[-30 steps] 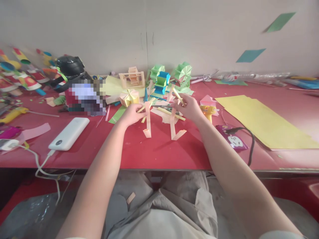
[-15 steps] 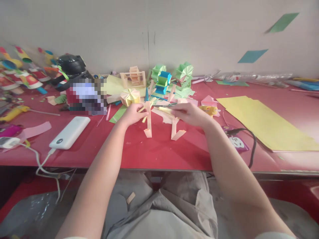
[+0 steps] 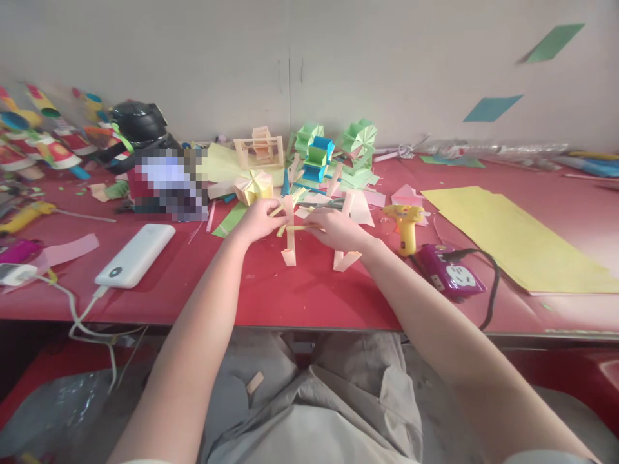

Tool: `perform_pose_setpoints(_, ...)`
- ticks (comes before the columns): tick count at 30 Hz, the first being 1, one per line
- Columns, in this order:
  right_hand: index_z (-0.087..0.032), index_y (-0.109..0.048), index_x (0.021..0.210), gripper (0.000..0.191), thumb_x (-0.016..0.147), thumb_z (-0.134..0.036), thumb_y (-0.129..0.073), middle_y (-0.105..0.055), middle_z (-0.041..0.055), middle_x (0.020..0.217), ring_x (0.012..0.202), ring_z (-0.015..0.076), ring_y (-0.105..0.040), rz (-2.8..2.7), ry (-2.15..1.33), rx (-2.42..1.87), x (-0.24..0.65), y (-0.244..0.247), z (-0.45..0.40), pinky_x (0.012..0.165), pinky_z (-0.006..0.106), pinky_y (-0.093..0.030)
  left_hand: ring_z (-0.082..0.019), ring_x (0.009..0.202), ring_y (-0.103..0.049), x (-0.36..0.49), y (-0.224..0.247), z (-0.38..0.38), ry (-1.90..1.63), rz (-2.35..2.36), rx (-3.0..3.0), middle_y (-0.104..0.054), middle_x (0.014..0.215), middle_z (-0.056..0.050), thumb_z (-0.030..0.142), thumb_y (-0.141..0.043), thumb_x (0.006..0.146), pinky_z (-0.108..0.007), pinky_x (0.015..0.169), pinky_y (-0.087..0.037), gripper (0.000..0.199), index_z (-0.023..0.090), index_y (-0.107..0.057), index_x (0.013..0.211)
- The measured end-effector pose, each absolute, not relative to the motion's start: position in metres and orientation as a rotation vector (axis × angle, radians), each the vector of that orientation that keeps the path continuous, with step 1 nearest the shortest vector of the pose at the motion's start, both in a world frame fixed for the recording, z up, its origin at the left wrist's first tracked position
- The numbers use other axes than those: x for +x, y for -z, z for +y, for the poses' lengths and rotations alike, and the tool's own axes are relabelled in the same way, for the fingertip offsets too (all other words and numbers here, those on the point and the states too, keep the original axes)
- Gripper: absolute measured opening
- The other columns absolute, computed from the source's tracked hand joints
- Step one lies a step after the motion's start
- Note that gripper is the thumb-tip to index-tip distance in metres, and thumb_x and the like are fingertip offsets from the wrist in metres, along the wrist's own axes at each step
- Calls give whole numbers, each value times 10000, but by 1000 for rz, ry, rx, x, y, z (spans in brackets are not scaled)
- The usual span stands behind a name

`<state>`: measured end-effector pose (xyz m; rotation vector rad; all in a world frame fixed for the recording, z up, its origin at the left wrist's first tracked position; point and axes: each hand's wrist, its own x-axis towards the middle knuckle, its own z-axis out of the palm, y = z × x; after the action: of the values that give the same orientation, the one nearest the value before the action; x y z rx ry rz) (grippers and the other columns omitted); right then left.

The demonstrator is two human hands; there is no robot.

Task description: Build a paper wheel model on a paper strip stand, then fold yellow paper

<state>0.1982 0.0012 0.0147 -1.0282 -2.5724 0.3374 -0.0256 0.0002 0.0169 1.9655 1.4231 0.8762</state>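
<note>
My left hand (image 3: 261, 221) is closed at the left pale pink paper stand (image 3: 290, 241), its thumb and fingertips at the upright strip. Yellow paper pieces (image 3: 281, 230) show beside those fingertips; whether they are gripped too I cannot tell. My right hand (image 3: 336, 228) pinches a thin yellow paper strip (image 3: 298, 227), whose far end reaches across the left upright. Behind the right wrist is a second pale pink stand (image 3: 346, 260) with a folded foot, partly hidden. A yellow pleated paper wheel (image 3: 255, 187) sits just beyond my left hand.
A yellow glue gun (image 3: 407, 229) and a purple power socket (image 3: 452, 274) lie to the right, near yellow sheets (image 3: 512, 238). A white power bank (image 3: 136, 256) is on the left. Green paper wheels (image 3: 358, 140) and a blue-green one (image 3: 317, 160) stand behind, among paper scraps.
My right hand has moved left and slightly down, from above the right stand to the left upright. The glue gun is now uncovered. My left hand stays almost where it was.
</note>
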Motion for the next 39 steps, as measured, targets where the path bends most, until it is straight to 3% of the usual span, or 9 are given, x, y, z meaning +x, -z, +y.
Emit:
perform_pose_setpoints(9,-149,-716,961,241,959,-154,-475,-668,118,988,962,236,-611,-2569,-297,-1073,195,-8,2,817,330,-435,-128,617,-423,-26,-15,1,-866,1386,1919,-468,625,31,348,-669,749,-267,591,-293,228,170,-554,666)
perform_pose_setpoints(21,-168,-732,985,255,944,-123,-485,-666,104,988,959,229,-592,-2604,-280,-1120,193,-7,0,790,319,-410,-133,621,-448,-27,-13,3,-891,1391,1957,-496,623,22,346,-678,749,-264,589,-317,239,166,-561,644)
perform_pose_setpoints(28,-186,-739,1052,287,961,-131,-473,-674,108,1042,1000,241,-597,-2600,-226,-1151,192,-5,-1,784,329,-418,-208,800,-618,-28,-13,0,-876,1251,1886,-699,846,-47,299,-729,714,-289,689,-444,218,143,-705,865)
perform_pose_setpoints(36,-193,-756,1063,284,954,-142,-499,-682,116,1056,1034,253,-596,-2566,-219,-1067,193,-1,3,842,356,-443,-230,785,-646,-24,-11,1,-892,1337,1838,-702,804,-50,306,-827,633,-311,681,-490,288,141,-703,835)
perform_pose_setpoints(39,-198,-748,1066,235,941,-194,-550,-690,105,1054,958,223,-619,-2378,-286,-1031,204,-12,1,811,336,-469,-244,835,-663,-25,-6,3,-912,1329,1844,-715,849,-59,276,-824,641,-327,716,-512,269,143,-715,849)
